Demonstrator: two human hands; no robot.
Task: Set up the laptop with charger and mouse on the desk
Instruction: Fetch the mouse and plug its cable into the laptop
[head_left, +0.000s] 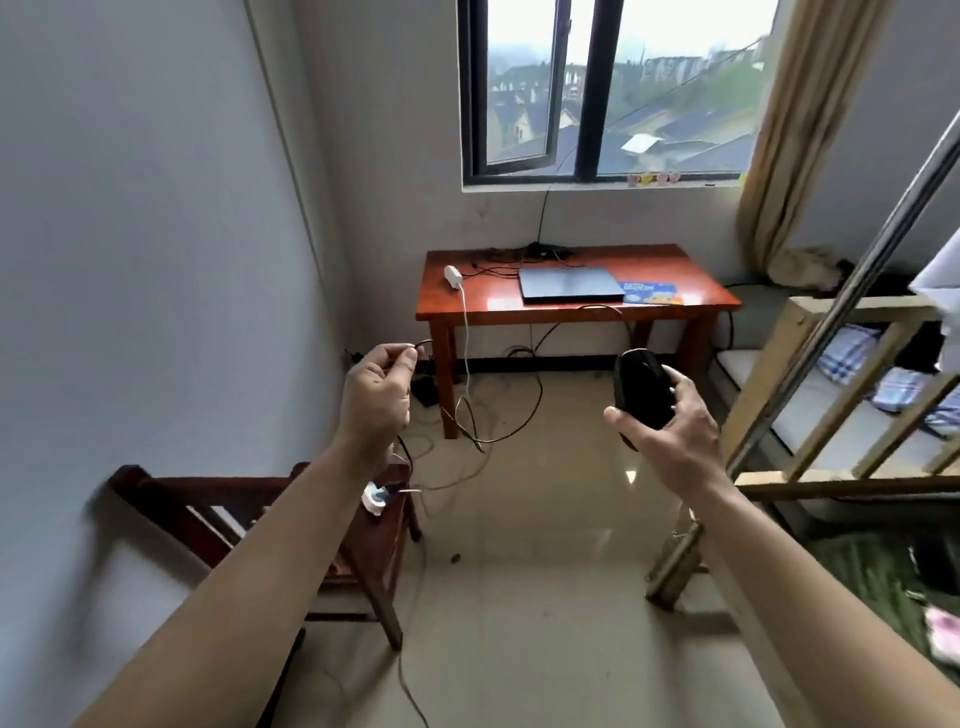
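Right hand (670, 426) grasping black mouse (641, 387), left hand (376, 392) pinching its thin cable (498, 436), both raised well short of tabletop (519, 304) bearing closed laptop (569, 283) and white charger (453, 275).

The mouse (643, 387) was glossy black, and the thin cable (519, 415) trailing from it was black too. The desk (571, 306) showed a reddish-brown wood finish. On it, the closed laptop (570, 283) was dark grey, the charger (453, 274) and its cord white, and the mouse pad (652, 292) blue with orange and yellow print. The chair (363, 535) was dark reddish-brown. The curtain (800, 135) was tan, the bedding (852, 358) blue-and-white checked, the floor (545, 519) pale beige tile.
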